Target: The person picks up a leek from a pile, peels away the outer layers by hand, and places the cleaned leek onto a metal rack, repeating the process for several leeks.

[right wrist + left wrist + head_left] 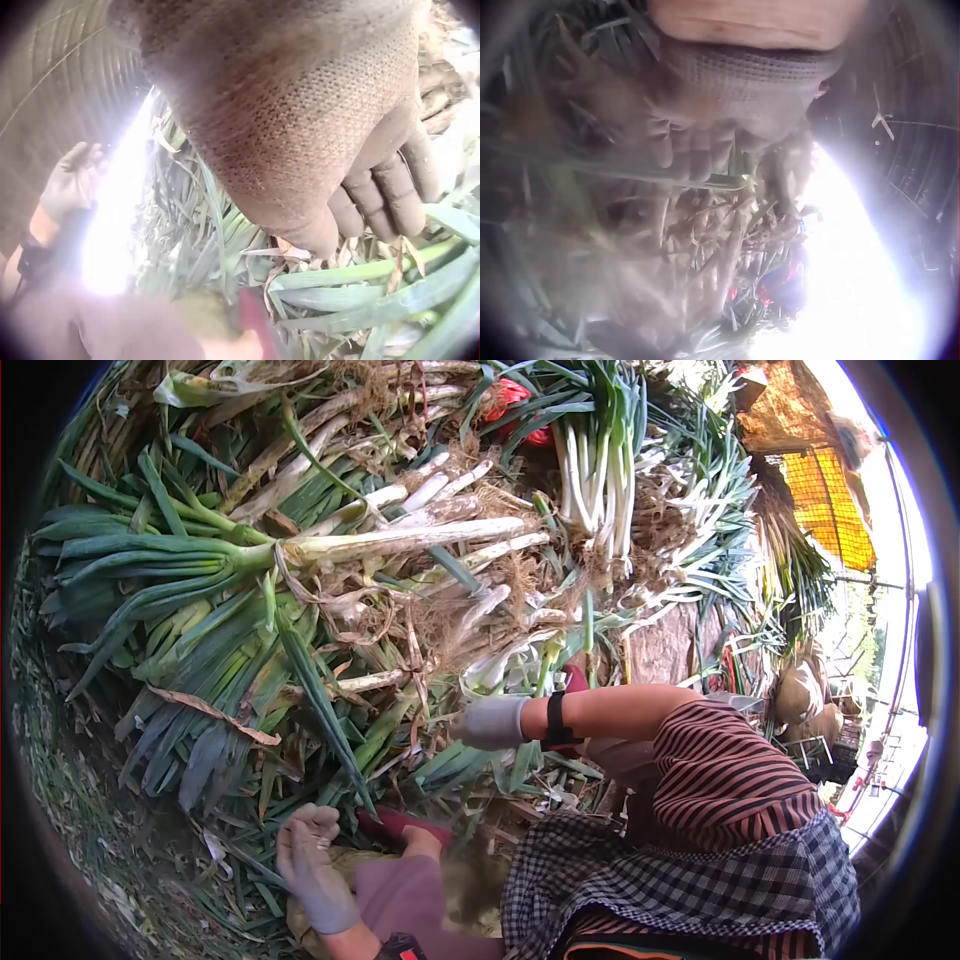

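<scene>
Both hands wear pale knitted gloves. My left hand [315,865] is raised at the lower left in the head view, its fingers loosely bent and nothing in them. In the right wrist view, my right hand [300,142] hangs palm down over green onion leaves [360,292], fingers slightly curled around nothing. The head view shows that hand somewhat blurred, beside the heap. Large untrimmed green onions [400,542] lie across the heap ahead, roots towards the right and leaves [150,570] towards the left.
Cleaned green onions with white stems [600,470] stand bunched at the back, more lying to their right. Red plastic [505,400] shows behind them. Loose leaf scraps [110,840] cover the ground at left. A yellow mesh [828,500] hangs at the far right. Dark red shoes [405,828] are below.
</scene>
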Tool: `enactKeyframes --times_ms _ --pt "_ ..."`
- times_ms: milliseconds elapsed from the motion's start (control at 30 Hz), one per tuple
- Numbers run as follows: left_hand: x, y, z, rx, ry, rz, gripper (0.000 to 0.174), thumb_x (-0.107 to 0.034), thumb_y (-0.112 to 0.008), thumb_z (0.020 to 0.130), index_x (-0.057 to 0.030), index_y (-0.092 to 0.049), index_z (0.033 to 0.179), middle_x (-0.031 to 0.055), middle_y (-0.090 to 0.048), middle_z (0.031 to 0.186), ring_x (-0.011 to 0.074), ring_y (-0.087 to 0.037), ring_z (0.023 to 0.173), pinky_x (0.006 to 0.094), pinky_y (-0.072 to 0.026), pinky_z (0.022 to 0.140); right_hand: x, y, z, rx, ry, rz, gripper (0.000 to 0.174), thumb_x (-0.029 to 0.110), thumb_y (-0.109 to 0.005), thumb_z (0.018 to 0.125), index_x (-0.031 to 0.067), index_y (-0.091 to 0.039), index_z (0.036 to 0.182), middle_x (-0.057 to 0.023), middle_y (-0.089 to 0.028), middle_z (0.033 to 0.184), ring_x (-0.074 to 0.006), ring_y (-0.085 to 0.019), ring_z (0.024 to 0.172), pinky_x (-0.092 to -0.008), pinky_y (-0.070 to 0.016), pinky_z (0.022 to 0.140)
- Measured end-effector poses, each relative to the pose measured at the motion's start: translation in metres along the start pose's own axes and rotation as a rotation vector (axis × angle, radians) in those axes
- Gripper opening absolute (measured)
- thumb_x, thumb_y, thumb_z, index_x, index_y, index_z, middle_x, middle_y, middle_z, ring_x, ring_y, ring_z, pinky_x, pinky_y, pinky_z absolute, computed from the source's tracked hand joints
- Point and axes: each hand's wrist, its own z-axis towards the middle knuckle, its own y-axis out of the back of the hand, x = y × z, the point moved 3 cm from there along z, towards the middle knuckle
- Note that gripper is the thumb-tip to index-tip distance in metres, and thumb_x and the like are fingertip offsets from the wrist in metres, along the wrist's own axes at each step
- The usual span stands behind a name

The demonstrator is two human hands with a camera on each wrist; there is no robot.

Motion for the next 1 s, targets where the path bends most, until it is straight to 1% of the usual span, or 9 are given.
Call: enactKeyframes --times_ms 100,300,367,400,433,500,733,900,1000 --pt "-0.028 0.007 0.016 -0.187 -0.242 0.136 0.034 -0.026 -0.041 0.099 0.0016 -0.053 0.113 0.0107 -0.062 0.097 0.0174 -0.058 0.089 0.0323 -0.0423 0.085 0.017 0.004 0.054 -0.567 0.441 -0.162 0.026 0.012 -0.054 0.079 0.003 -0.052 0.103 -0.012 -0.058 0.091 -0.0312 -0.06 0.081 -0.0396 -0.0496 0.07" --pt "-0.051 0.017 0.016 -0.293 -0.473 0.182 0.031 -0.026 -0.043 0.099 0.0001 -0.056 0.109 0.0085 -0.062 0.096 0.0164 -0.058 0.09 0.032 -0.0407 0.085 -0.007 -0.039 0.16 -0.364 0.052 -0.516 0.053 0.039 -0.069 0.066 0.0047 -0.063 0.106 -0.0123 -0.059 0.112 -0.0331 -0.055 0.099 -0.0441 -0.0436 0.08" --pt "-0.057 0.007 0.009 -0.208 -0.568 0.173 0.028 -0.025 -0.047 0.098 -0.0005 -0.059 0.103 0.0067 -0.063 0.093 0.0146 -0.058 0.088 0.0307 -0.0421 0.082 0.021 -0.01 0.165 -0.669 0.242 -0.457 0.043 0.044 -0.068 0.066 0.0095 -0.071 0.092 -0.0123 -0.063 0.099 -0.0331 -0.056 0.098 -0.0444 -0.0432 0.079" --pt "-0.055 0.005 0.007 -0.19 -0.583 0.142 0.025 -0.023 -0.049 0.097 -0.0006 -0.06 0.1 0.005 -0.064 0.09 0.013 -0.059 0.085 0.0288 -0.0437 0.079 0.032 0.005 0.143 -1.072 0.401 -0.511 0.029 0.039 -0.063 0.072 0.0116 -0.071 0.079 -0.0099 -0.065 0.081 -0.03 -0.06 0.084 -0.0442 -0.0444 0.075" --pt "-0.059 -0.001 -0.003 -0.164 -0.604 0.165 0.023 -0.02 -0.049 0.097 -0.0004 -0.061 0.098 0.0045 -0.064 0.089 0.0122 -0.059 0.083 0.0267 -0.0446 0.076 0.044 0.003 0.136 -0.448 0.252 -0.552 0.022 0.03 -0.062 0.073 0.009 -0.068 0.075 -0.0075 -0.063 0.07 -0.0289 -0.063 0.071 -0.0438 -0.0477 0.071" --pt "-0.058 -0.012 -0.025 -0.102 -0.621 0.211 0.02 -0.017 -0.05 0.096 0.0 -0.061 0.096 0.0049 -0.065 0.09 0.0111 -0.059 0.08 0.0254 -0.045 0.075 0.075 -0.005 0.106 -0.596 0.395 -0.579 0.015 0.023 -0.064 0.071 0.0086 -0.065 0.071 -0.006 -0.061 0.064 -0.0283 -0.064 0.062 -0.0418 -0.0501 0.062" --pt "-0.032 0.01 -0.051 -0.02 -0.662 0.097 0.012 -0.01 -0.055 0.094 0.0004 -0.061 0.093 0.0058 -0.064 0.088 0.0092 -0.06 0.079 0.023 -0.0472 0.072 0.154 -0.006 0.024 -0.529 0.085 -0.448 0.01 0.018 -0.062 0.074 0.0092 -0.066 0.073 -0.0088 -0.065 0.067 -0.0298 -0.067 0.066 -0.0421 -0.0515 0.058" --pt "-0.026 0.014 -0.093 0.022 -0.671 0.061 0.025 -0.022 -0.055 0.095 -0.0023 -0.063 0.082 0.0044 -0.064 0.068 0.0094 -0.059 0.06 0.0225 -0.0448 0.058 0.209 0.123 -0.068 -0.754 -0.021 -0.758 0.014 0.025 -0.065 0.078 0.0137 -0.068 0.071 -0.0032 -0.064 0.062 -0.0238 -0.066 0.058 -0.0362 -0.0503 0.053" --pt "-0.023 -0.016 -0.123 0.296 -0.659 0.115 0.035 -0.029 -0.059 0.094 -0.002 -0.064 0.072 0.0048 -0.062 0.062 0.0111 -0.059 0.053 0.0227 -0.0459 0.051 0.241 0.174 -0.136 -0.839 -0.168 -0.956 0.007 0.019 -0.065 0.077 0.0133 -0.069 0.078 -0.0037 -0.067 0.069 -0.0238 -0.068 0.065 -0.0349 -0.0514 0.056"
